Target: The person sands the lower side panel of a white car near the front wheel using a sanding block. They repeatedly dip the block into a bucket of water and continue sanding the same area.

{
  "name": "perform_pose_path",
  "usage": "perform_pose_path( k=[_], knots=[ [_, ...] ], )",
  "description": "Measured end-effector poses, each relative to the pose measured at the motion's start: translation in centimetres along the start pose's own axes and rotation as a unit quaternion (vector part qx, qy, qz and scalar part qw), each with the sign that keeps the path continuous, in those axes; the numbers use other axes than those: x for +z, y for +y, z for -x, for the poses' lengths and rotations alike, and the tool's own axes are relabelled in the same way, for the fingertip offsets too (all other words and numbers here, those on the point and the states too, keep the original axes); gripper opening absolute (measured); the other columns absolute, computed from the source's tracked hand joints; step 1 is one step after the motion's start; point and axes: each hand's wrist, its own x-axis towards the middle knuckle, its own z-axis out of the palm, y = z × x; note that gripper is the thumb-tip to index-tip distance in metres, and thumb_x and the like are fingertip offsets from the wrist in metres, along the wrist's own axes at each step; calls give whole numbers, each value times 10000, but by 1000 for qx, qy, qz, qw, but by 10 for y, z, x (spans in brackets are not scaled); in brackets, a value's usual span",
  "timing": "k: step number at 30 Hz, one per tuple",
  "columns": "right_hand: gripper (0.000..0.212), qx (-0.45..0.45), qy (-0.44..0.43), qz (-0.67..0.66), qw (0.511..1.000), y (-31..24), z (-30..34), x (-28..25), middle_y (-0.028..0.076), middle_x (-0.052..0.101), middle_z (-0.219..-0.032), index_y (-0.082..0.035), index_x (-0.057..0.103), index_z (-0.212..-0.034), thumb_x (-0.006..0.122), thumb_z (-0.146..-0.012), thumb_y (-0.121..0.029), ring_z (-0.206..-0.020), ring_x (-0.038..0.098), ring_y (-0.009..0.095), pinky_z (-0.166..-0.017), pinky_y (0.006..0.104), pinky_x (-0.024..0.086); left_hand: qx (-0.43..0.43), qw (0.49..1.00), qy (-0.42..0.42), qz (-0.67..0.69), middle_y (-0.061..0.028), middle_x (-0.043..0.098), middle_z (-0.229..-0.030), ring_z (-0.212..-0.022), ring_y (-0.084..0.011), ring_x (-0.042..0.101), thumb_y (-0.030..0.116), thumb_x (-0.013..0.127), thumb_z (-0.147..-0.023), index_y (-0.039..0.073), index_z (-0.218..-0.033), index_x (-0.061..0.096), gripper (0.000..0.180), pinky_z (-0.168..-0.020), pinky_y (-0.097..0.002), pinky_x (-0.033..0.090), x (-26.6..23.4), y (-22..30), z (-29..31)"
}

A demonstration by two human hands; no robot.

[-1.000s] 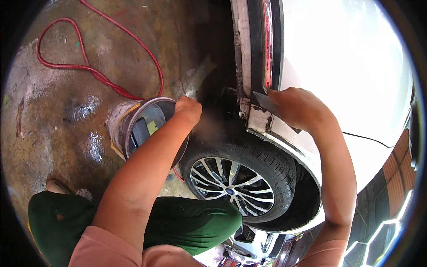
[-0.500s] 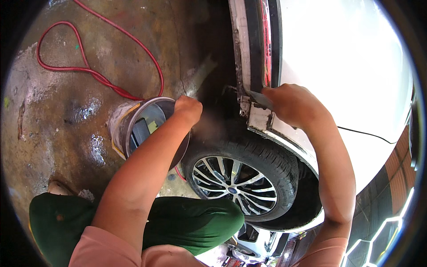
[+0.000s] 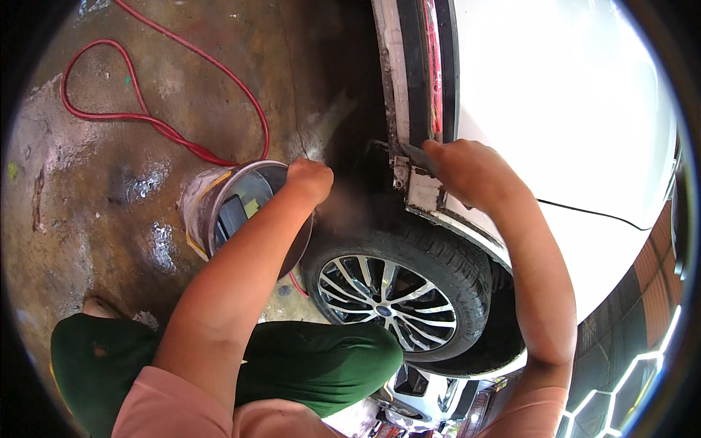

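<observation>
At the far rim of a round bucket (image 3: pixel 207 201), my left hand (image 3: pixel 310 179) is closed in a fist; its fingers seem wrapped over the rim, though the palm side is hidden. My right hand (image 3: pixel 476 175) is closed around a thin grey sheet (image 3: pixel 419 158). Its exact kind does not show. The sheet lies against the lower corner of a white car (image 3: pixel 555 87), just above the wheel arch, where a dark trim strip (image 3: pixel 415 73) and a red strip (image 3: pixel 434 80) end. Inside the bucket are a dark flat block (image 3: pixel 231 216) and a yellowish piece (image 3: pixel 251 207).
Below my right hand stands the car's wheel (image 3: pixel 383 310) with silver spokes. A red hose (image 3: pixel 175 133) loops over the wet, stained floor (image 3: pixel 109 164) at the left. My knee in green trousers (image 3: pixel 321 358) is close to the tyre. Another white car (image 3: pixel 416 394) shows behind.
My right hand has shifted slightly to the left along the car's corner with the grey sheet. My left hand stays at the bucket's rim.
</observation>
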Motion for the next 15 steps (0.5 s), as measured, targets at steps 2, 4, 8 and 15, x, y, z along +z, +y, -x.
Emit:
perform_pose_path(
  k=[2,4,8,15],
  knots=[
    [249,-14,8,16,1000,12,6,5,201,723,-842,-57,642,-1189,504,-982,-45,-847,744,373,-771,488,585,-11,1000,-21,10,-118,768,-1154,-1103,-290,730,269,747,-885,85,-1096,797,284,-915,-412,583,-5,2,1],
    [253,-26,14,-17,999,15,-2,15,202,727,-851,-57,642,-1191,507,-978,-40,-855,744,373,-777,488,585,-27,998,-55,23,-96,753,-1237,-1195,-265,703,139,654,-930,114,-1160,793,269,-968,-384,565,-13,8,1],
    [267,-43,17,24,999,7,-8,10,197,742,-922,-61,642,-1212,497,-989,-43,-920,741,370,-810,478,586,-20,1000,-6,16,-122,775,-1119,-1066,-295,743,270,758,-877,75,-1084,796,287,-894,-417,591,0,3,-4],
    [321,-44,33,9,998,5,-4,6,188,747,-945,-73,644,-1267,497,-984,-36,-949,742,363,-828,472,588,-30,999,-16,12,-120,774,-1130,-1081,-294,739,232,742,-870,80,-1090,798,273,-891,-414,593,-1,3,-5]
  ],
)
